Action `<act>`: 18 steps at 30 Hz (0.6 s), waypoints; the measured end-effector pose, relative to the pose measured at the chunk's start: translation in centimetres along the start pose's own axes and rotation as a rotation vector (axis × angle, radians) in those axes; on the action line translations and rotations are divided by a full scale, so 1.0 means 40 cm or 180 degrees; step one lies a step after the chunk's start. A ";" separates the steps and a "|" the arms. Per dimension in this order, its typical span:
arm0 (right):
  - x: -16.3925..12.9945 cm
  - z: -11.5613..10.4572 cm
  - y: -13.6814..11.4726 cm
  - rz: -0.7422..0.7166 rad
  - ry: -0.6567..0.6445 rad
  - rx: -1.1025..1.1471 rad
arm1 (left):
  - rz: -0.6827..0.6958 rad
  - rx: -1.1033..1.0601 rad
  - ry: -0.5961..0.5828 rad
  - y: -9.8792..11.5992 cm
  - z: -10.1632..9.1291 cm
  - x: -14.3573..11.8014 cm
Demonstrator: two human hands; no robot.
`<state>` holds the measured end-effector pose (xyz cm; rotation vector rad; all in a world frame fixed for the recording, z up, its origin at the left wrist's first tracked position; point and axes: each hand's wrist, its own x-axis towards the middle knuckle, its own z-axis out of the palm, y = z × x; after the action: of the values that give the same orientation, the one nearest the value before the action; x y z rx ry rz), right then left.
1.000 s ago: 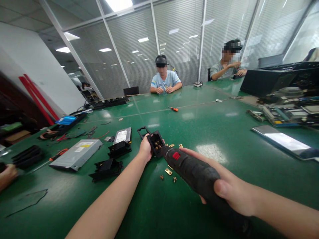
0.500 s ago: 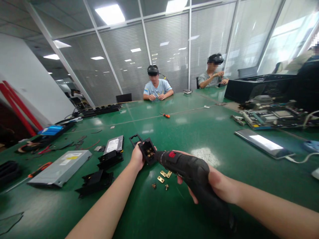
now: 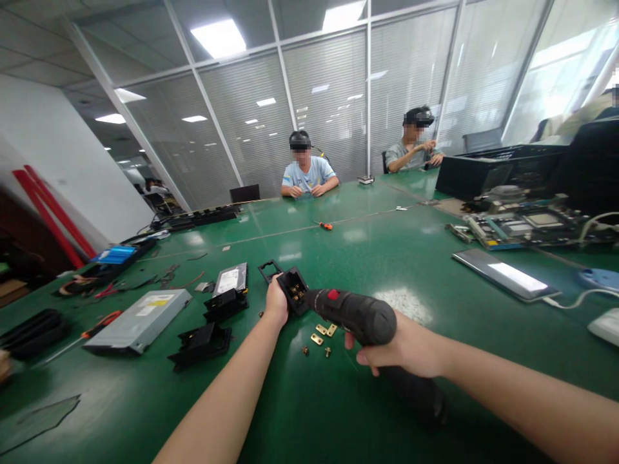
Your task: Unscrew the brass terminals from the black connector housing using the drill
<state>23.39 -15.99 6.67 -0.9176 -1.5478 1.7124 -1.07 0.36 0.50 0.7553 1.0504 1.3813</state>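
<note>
My left hand (image 3: 277, 303) is closed around a small black plastic housing (image 3: 294, 283), tilted so its open side faces me. Brass-coloured parts show inside it. A thin black frame (image 3: 267, 270) sits just behind that hand. In my right hand (image 3: 411, 345) is a black cordless drill (image 3: 358, 312) with a red switch, its fingers wrapped round the grip. The drill's nose points left into the housing; its tip is hidden. On the green table below lie several small brass plates (image 3: 317, 339) and two screws (image 3: 327, 352).
Left of my forearm are two black plastic parts (image 3: 200, 341), a hard drive (image 3: 232, 278), a silver disc drive (image 3: 140, 319) and a screwdriver (image 3: 101, 323). To the right lie a phone (image 3: 503, 274) on a cable and circuit boards (image 3: 536, 222). Two people sit across the table.
The view has shifted slightly, so most things sit a little further right. The drill is still against the housing, and its back end has swung a little left. A hand shows at the left edge.
</note>
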 end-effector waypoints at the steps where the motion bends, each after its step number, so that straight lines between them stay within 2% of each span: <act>1: 0.002 -0.003 0.002 0.0041 -0.0001 0.0014 | -0.0009 -0.0005 0.0035 0.000 0.002 -0.001; 5: 0.009 -0.010 0.006 0.0183 -0.0131 0.0138 | -0.0053 -0.0092 0.0135 0.001 0.008 -0.008; 13: 0.017 -0.014 0.016 0.0288 -0.0104 0.0225 | 0.0444 -0.0188 -0.0441 0.000 -0.005 -0.029; 18: 0.010 -0.015 0.024 0.0299 -0.0107 0.0313 | 0.0533 0.0142 -0.0375 -0.005 0.002 -0.015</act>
<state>23.67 -15.44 5.66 -0.9285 -1.4485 1.8615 -0.87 -0.24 0.45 0.9638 0.9452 1.4400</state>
